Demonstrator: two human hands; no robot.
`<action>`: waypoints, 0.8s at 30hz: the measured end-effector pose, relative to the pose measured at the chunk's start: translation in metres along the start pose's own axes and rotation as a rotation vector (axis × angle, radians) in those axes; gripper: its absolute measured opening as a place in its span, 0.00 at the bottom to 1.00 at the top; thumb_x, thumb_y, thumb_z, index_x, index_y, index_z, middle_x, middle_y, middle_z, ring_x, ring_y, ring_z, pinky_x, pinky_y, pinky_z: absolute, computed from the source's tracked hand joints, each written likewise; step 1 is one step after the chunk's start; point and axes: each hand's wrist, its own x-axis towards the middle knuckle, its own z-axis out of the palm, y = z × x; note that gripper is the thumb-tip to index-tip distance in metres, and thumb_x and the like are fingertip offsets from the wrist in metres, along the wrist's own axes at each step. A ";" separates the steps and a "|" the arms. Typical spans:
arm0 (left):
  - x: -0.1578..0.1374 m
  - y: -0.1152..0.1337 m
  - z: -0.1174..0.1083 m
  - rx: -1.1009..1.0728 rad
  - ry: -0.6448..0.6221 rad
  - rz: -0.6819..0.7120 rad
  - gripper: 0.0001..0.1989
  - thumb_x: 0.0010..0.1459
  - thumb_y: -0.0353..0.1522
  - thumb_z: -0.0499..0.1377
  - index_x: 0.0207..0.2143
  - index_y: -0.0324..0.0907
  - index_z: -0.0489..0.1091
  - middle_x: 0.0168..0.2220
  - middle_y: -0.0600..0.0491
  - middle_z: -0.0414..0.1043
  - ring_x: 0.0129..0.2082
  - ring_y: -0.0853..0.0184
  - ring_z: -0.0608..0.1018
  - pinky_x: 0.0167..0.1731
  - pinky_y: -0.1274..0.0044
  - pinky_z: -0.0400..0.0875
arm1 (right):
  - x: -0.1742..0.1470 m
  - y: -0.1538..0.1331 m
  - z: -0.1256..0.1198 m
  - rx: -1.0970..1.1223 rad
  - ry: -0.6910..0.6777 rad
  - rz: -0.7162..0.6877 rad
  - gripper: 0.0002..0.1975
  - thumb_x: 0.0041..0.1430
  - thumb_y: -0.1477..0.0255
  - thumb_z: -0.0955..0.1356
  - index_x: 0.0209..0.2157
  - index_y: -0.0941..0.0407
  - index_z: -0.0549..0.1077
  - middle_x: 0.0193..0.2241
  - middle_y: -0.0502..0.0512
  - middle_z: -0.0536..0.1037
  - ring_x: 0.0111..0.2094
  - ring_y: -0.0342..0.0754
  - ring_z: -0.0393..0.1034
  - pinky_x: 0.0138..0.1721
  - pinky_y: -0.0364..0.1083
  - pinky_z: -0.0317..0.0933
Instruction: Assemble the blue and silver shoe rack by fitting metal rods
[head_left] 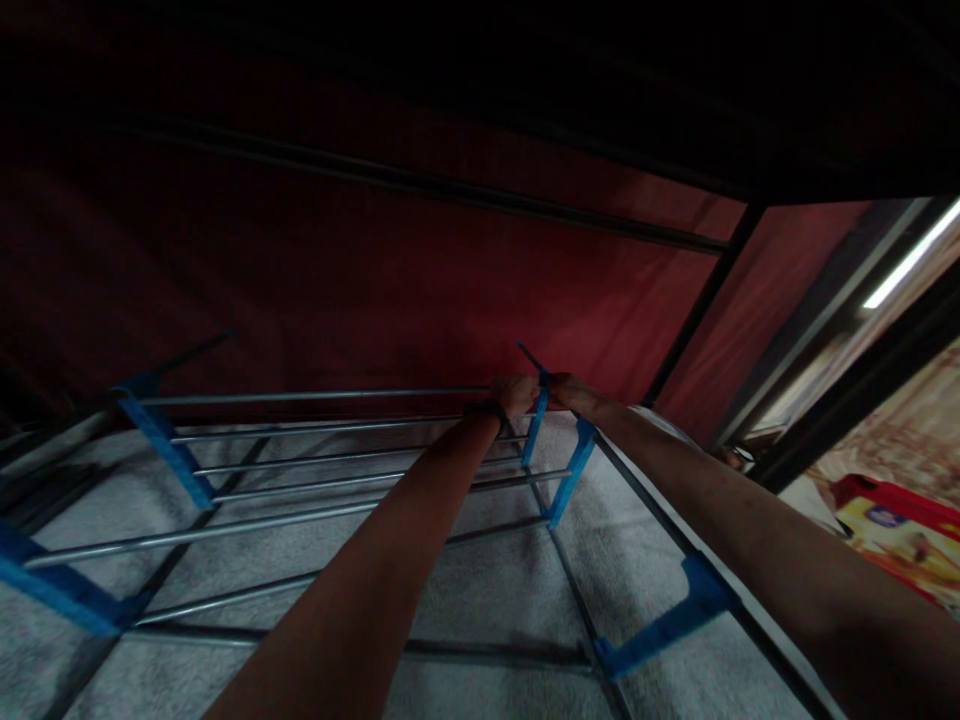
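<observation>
A rack of thin metal tubes (322, 427) and blue plastic brackets (171, 450) lies across the view. At its far right corner, my left hand (516, 393), with a dark band on the wrist, closes around the end of the rearmost tube. Just beyond it, on the outer side of the far right bracket (535, 425), my right hand (568, 390) grips that bracket; its fingertips are partly hidden. A dark pole stub (531, 356) sticks up from this corner. Closer to me on the right side are two more blue brackets (574, 475).
Dark red fabric (375, 310) hangs behind the rack, crossed by a dark bar (450, 190). Grey fuzzy cloth (495, 600) lies underneath. A dark upright post (697, 310) stands at right, and a red and yellow package (900, 535) lies at the right edge.
</observation>
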 end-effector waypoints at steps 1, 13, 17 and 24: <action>0.000 0.000 0.000 -0.004 0.001 -0.003 0.15 0.67 0.37 0.50 0.46 0.48 0.75 0.46 0.50 0.80 0.49 0.63 0.80 0.43 0.76 0.70 | 0.001 0.001 0.001 0.007 0.003 0.012 0.06 0.56 0.73 0.73 0.36 0.60 0.79 0.27 0.55 0.80 0.33 0.47 0.77 0.35 0.39 0.68; -0.002 -0.001 -0.001 -0.036 0.022 -0.011 0.15 0.68 0.37 0.49 0.45 0.47 0.76 0.48 0.51 0.80 0.49 0.64 0.79 0.45 0.77 0.69 | 0.005 0.003 0.004 0.088 0.013 0.107 0.07 0.61 0.74 0.70 0.39 0.60 0.79 0.28 0.55 0.80 0.32 0.45 0.77 0.35 0.38 0.70; -0.001 -0.002 -0.003 -0.069 0.003 -0.014 0.15 0.68 0.37 0.50 0.45 0.47 0.76 0.47 0.51 0.80 0.48 0.65 0.79 0.44 0.78 0.69 | 0.004 0.003 0.005 0.110 0.005 0.115 0.09 0.59 0.71 0.73 0.39 0.61 0.79 0.28 0.56 0.80 0.32 0.46 0.76 0.35 0.39 0.70; 0.002 -0.003 -0.006 -0.097 -0.015 -0.024 0.15 0.66 0.38 0.52 0.44 0.47 0.77 0.45 0.51 0.80 0.46 0.64 0.80 0.40 0.78 0.69 | 0.005 0.005 0.008 0.156 0.005 0.127 0.11 0.64 0.70 0.69 0.44 0.62 0.77 0.30 0.56 0.80 0.29 0.42 0.75 0.34 0.38 0.70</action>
